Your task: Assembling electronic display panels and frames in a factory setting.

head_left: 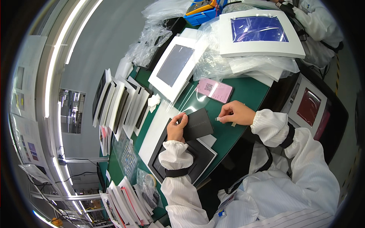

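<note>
My left hand point(176, 128) grips a thin dark grey rectangular panel point(198, 124) by its left edge, thumb on top. The panel is held tilted above a black-framed flat piece point(203, 154) with a pale edge, which lies on the green table and is partly hidden by my left arm. To the right of the panel, my right hand point(241, 114) is closed in a pinch on a small pale, shiny piece point(218, 119), too small to make out. A pink card-like rectangle point(215, 90) with a square code lies just beyond my hands.
White frames with a grey window point(155, 78) and a blue window point(224, 45) lie at the back among clear plastic bags point(207, 62). Panels point(119, 100) stand in a row at left. A frame with a dark red window point(319, 127) lies at right. Another person's sleeve point(313, 17) shows far right.
</note>
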`<state>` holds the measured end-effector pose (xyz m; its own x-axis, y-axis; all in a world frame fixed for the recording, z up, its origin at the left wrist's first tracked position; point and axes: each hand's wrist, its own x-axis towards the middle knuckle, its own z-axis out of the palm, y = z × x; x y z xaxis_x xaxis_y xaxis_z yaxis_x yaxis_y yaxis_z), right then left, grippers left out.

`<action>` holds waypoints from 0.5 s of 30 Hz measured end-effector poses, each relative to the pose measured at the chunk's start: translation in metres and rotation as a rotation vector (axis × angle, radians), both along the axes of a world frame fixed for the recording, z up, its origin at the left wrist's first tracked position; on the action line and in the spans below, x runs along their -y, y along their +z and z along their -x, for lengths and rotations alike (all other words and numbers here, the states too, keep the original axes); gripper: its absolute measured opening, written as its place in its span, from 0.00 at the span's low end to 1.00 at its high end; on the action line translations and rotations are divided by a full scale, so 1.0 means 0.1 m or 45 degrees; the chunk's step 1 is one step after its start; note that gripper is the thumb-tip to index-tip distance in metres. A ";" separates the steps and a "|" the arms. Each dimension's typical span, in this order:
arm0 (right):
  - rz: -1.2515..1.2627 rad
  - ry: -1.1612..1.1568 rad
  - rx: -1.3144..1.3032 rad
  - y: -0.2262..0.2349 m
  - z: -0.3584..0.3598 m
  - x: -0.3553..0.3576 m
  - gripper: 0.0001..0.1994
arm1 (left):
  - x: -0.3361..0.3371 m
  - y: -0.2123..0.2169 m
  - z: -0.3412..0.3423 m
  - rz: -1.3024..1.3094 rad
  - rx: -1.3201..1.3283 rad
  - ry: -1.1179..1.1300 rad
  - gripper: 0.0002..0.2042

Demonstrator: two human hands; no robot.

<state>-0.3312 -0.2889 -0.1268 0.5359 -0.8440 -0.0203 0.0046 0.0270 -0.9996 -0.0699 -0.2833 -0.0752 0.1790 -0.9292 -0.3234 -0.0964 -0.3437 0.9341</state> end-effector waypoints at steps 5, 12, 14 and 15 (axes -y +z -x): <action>-0.124 0.055 0.009 0.12 0.08 0.00 0.10 | 0.05 -0.10 0.01 -0.099 -0.134 0.020 0.15; -0.044 0.094 -0.032 0.13 0.12 -0.01 0.10 | 0.07 -0.07 0.12 -0.141 -0.174 -0.010 0.15; -0.008 0.099 -0.043 0.11 0.11 -0.02 0.10 | 0.07 -0.08 0.15 -0.115 -0.144 -0.005 0.14; 0.035 0.087 -0.033 0.08 0.10 -0.02 0.10 | 0.06 -0.08 0.16 -0.089 -0.117 0.000 0.14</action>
<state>-0.3407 -0.2870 -0.1189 0.5916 -0.8061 -0.0123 -0.0224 -0.0011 -0.9997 -0.0860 -0.2898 -0.0829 0.1457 -0.9038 -0.4025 -0.0118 -0.4084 0.9127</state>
